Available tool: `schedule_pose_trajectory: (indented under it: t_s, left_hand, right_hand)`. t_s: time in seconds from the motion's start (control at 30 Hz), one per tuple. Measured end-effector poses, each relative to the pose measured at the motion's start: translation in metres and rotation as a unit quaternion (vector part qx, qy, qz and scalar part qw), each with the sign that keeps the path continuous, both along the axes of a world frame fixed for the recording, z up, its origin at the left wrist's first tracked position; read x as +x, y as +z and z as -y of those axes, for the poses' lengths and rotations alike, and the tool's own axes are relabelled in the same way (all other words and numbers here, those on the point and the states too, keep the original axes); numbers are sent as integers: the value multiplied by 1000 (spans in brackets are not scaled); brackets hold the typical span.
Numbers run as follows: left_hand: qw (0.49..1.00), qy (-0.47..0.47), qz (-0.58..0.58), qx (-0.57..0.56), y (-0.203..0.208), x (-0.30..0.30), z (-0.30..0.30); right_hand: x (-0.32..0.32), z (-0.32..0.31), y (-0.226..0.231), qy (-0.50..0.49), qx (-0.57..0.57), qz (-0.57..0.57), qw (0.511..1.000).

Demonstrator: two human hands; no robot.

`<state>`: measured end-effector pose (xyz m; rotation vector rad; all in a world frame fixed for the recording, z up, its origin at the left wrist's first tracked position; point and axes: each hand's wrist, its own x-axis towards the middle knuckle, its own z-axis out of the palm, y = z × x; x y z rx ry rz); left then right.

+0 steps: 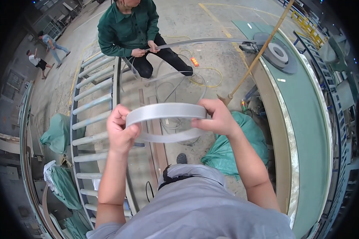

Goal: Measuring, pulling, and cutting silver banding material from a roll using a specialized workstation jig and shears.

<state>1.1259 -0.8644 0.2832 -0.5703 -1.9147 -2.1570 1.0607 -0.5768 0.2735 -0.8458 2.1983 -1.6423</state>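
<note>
I hold a hoop-shaped coil of grey plastic strip (163,111) up in front of my body. My left hand (123,129) grips its left side, thumb near the lower edge and fingers curled over the rim. On the opposite side my right hand (219,117) pinches the coil between thumb and bent fingers. The band looks smooth and pale, and the floor shows through its middle. Across from me, a person in a green shirt (127,32) holds a long grey strip (203,40) in both hands. That strip runs right towards a flat roll (276,55) on a green-topped bench (305,131).
A roller conveyor (89,139) stands at left. Green sacks (243,149) lie near my right arm. A bamboo pole (259,55) leans up beside the bench. Loose strips and a yellow cable (221,77) with an orange device (194,61) lie on the floor. Two people (54,46) are far left.
</note>
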Motion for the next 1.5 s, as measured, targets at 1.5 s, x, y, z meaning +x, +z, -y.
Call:
schedule_pose_trajectory:
  t_s: [1.5]
  left_hand:
    - [904, 77, 147, -394, 27, -16, -60]
  right_hand:
    - [-7, 35, 20, -63, 69, -306, 948]
